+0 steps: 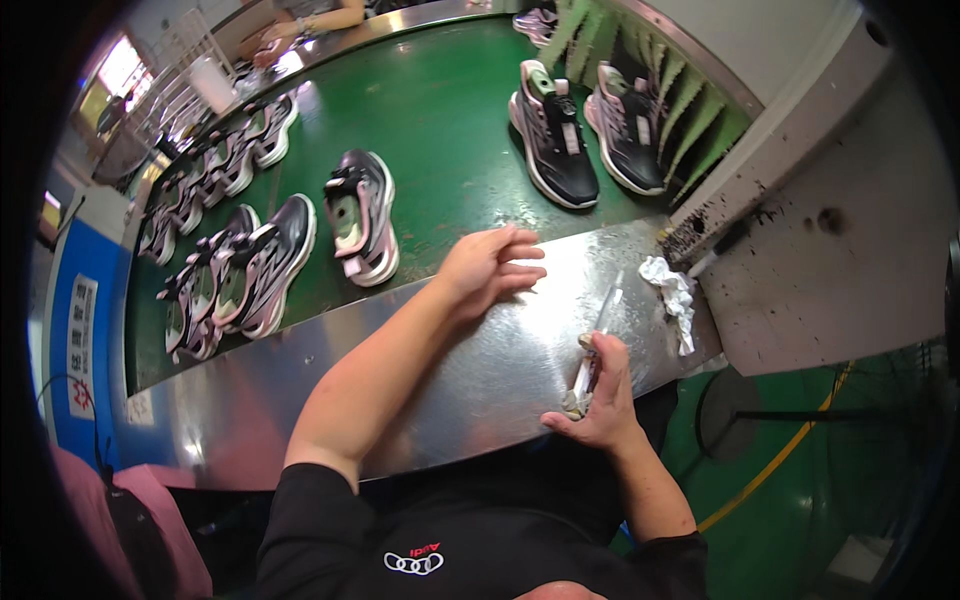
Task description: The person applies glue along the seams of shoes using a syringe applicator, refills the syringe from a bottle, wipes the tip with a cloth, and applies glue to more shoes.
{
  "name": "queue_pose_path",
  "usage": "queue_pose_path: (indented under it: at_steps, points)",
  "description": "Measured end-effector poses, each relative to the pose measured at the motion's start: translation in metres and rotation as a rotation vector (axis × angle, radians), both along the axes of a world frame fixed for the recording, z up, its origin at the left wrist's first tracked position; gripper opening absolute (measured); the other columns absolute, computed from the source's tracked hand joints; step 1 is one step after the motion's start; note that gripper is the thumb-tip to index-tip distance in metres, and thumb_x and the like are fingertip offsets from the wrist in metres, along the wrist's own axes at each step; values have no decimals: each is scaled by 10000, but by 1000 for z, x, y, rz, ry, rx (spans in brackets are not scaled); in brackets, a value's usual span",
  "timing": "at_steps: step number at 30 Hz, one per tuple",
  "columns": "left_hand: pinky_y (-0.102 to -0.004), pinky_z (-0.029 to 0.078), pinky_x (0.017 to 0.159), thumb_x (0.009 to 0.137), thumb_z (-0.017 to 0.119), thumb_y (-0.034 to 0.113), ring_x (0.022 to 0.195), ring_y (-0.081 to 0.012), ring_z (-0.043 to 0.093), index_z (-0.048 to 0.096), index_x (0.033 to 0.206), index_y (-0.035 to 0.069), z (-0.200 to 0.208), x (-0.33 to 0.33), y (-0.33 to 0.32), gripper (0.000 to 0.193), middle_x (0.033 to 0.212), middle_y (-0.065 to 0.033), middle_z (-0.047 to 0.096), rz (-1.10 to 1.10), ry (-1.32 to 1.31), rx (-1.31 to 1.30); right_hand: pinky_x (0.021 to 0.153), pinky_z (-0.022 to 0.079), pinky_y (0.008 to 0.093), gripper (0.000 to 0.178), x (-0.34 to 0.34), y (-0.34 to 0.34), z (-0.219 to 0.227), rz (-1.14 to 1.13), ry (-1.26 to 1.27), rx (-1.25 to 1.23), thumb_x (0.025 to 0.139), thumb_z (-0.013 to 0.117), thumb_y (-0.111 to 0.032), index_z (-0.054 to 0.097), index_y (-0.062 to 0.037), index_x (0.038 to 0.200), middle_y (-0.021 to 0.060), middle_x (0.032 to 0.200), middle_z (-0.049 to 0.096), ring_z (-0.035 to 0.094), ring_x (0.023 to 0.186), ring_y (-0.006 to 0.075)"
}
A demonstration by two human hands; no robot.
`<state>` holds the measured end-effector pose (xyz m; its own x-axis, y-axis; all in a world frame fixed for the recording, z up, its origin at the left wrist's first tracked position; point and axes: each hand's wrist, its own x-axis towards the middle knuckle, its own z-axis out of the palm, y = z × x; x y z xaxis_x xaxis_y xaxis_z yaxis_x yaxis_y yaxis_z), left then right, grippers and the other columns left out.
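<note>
My left hand point(490, 268) is over the far edge of the metal ledge, its fingers stretched out and nothing in them. Nearest to it on the green belt lies a single black and pink sneaker point(362, 215) with a white sole. At the ledge's right part, my right hand point(605, 405) curls around a slim pale object with darker ends point(582, 380), whose kind I cannot make out. Just beyond those fingers a thin, pen-like clear stick point(609, 300) points away from me. A crumpled white cloth or tissue point(672, 298) lies to its right.
Two sneakers point(560, 140) stand at the far right beside green hanging flaps point(690, 105). Several more sneakers point(265, 265) line the belt's left side. A grey machine panel point(830, 230) borders the ledge on the right. Another person's arm point(325, 22) rests at the far edge.
</note>
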<state>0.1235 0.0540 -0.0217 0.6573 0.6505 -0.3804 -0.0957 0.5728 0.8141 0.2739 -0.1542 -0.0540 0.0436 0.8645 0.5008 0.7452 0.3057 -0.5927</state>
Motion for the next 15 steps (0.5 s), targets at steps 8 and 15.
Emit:
queue_pose_path:
  at_steps: [8, 15]
  points:
    - [-331, 523, 817, 824, 664, 56, 995, -227, 586, 307, 1331, 35, -27, -176, 2, 620, 1134, -156, 546, 459, 266, 533, 817, 453, 408, 955, 1, 4, 10, -33, -61, 85, 615, 815, -467, 349, -35, 1328, 217, 1119, 444, 508, 940, 348]
    - [-352, 403, 978, 698, 773, 93, 1185, -256, 460, 192, 1419, 96, -43, -129, 62, 926, 1323, -166, 401, 488, 424, 1030, 828, 450, 419, 931, -7, 1, 11, -88, -94, 120, 589, 835, -374, 357, -42, 1316, 208, 1133, 439, 507, 954, 351]
